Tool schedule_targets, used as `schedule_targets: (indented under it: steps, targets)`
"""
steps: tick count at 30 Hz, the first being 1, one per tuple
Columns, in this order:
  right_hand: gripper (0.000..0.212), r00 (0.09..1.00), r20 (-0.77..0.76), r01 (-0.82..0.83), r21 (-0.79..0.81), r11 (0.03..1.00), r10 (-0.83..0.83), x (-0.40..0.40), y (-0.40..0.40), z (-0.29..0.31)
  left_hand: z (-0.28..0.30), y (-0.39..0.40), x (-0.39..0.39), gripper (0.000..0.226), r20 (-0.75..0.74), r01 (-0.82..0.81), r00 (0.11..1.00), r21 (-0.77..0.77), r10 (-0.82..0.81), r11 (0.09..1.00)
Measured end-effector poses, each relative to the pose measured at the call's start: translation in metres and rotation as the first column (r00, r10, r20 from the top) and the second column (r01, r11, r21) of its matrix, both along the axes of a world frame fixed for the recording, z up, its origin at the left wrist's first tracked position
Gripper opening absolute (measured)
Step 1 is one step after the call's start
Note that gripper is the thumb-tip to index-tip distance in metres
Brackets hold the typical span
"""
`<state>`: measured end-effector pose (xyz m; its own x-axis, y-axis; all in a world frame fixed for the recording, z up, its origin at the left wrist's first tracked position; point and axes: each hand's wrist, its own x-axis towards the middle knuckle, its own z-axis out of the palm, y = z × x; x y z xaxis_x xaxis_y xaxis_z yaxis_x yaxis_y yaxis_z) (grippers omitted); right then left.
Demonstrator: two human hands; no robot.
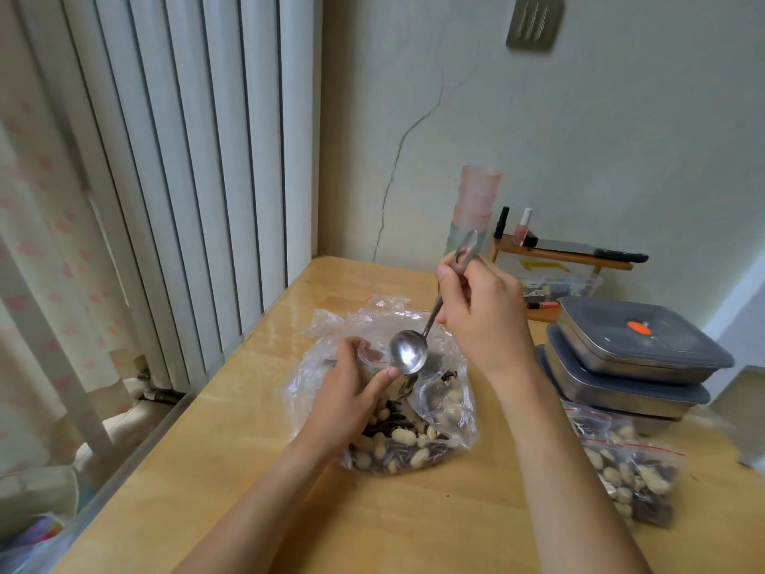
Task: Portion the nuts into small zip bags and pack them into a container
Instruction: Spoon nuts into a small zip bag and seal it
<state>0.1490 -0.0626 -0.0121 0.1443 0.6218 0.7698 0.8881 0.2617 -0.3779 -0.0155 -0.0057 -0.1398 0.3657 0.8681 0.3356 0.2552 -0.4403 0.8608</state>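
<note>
R hand (480,321) holds spoon (407,356) over nut bag (451,420) — L hand (352,391) grips small bag

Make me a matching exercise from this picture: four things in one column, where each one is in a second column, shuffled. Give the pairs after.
Things
1. spoon
2. large bag of nuts
3. filled small zip bags
4. stacked lidded containers

Places
A. on the table's right edge, in front of the containers
B. held by the right hand
C. far right, against the wall side
D. middle of the table, under the left hand

Pairs: 1-B, 2-D, 3-A, 4-C
</note>
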Motion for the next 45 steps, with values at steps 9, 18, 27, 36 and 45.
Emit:
schedule_targets:
  steps: [9,18,27,36,45]
  targets:
    - [0.023,0.999,0.034,0.012,-0.087,0.996,-0.009,0.007,0.005,-0.007,0.004,0.003,-0.005,0.044,-0.109,-0.12,0.986,0.095,0.13,0.988]
    - [0.02,0.99,0.105,0.104,-0.077,0.992,-0.096,0.005,-0.003,0.006,0.018,-0.009,-0.002,0.037,-0.148,-0.134,0.967,0.399,0.208,0.907]
    - [0.026,0.994,0.091,-0.022,-0.31,0.95,0.053,-0.003,-0.006,0.005,0.018,-0.005,-0.008,0.038,-0.179,-0.159,0.956,0.356,0.234,0.921]
    - [0.026,0.996,0.069,-0.043,-0.122,0.992,0.052,-0.016,0.0,-0.001,0.023,-0.004,-0.012,0.039,-0.188,-0.173,0.948,0.372,0.257,0.912]
    - [0.031,0.983,0.177,-0.013,-0.236,0.972,0.057,-0.018,-0.001,-0.003,0.023,-0.005,-0.013,0.04,-0.206,-0.17,0.945,0.353,0.254,0.92]
